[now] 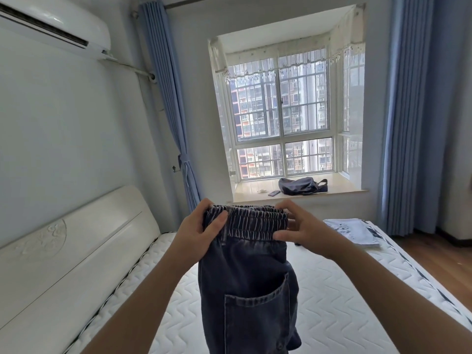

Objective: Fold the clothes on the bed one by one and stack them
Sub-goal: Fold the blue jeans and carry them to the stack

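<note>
Gripping the elastic waistband, left hand (201, 229) and right hand (297, 229) pinch dark jeans (246, 282), hanging above the bed (332, 302) middle. Folded pale garment (353, 231) lies at far right corner. Judgement: folding starts; next, lay jeans flat.

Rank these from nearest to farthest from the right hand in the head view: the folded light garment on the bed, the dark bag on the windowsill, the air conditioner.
Measured from the right hand, which holds the jeans waistband:
1. Folded light garment, just to its right on the mattress.
2. Dark bag, beyond it on the windowsill.
3. Air conditioner, high on the left wall.
</note>
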`<control>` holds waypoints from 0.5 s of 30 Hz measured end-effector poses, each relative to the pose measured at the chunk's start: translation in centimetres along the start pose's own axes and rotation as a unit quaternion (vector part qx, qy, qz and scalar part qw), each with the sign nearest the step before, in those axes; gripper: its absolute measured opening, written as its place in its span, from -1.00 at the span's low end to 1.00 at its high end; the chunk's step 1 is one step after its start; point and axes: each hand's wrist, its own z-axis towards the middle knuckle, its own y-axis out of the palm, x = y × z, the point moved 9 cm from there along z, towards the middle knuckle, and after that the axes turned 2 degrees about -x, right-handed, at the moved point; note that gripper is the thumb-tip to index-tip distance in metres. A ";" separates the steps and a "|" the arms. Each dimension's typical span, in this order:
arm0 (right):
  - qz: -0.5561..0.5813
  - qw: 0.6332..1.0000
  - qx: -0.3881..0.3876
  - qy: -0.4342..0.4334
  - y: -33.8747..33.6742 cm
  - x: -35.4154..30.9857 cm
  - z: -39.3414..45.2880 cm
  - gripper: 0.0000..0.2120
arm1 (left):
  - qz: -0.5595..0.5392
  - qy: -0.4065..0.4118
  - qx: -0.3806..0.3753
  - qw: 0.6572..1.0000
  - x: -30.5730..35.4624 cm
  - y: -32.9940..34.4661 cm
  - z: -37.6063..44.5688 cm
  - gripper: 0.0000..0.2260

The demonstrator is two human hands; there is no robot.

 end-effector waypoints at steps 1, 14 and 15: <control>-0.042 0.999 -0.014 0.006 -0.1 0.0 0.1 -0.64 | 0.003 0.005 0.004 1.000 0.0 0.0 -0.1 -0.64; -0.190 0.975 0.104 -0.039 -3.5 -1.5 0.6 -0.75 | 0.072 0.080 -0.034 0.994 0.5 -0.1 0.8 -0.79; -0.174 0.976 0.118 -0.052 -3.6 -1.9 0.6 -0.76 | 0.066 0.082 -0.038 0.994 0.7 -0.3 1.0 -0.79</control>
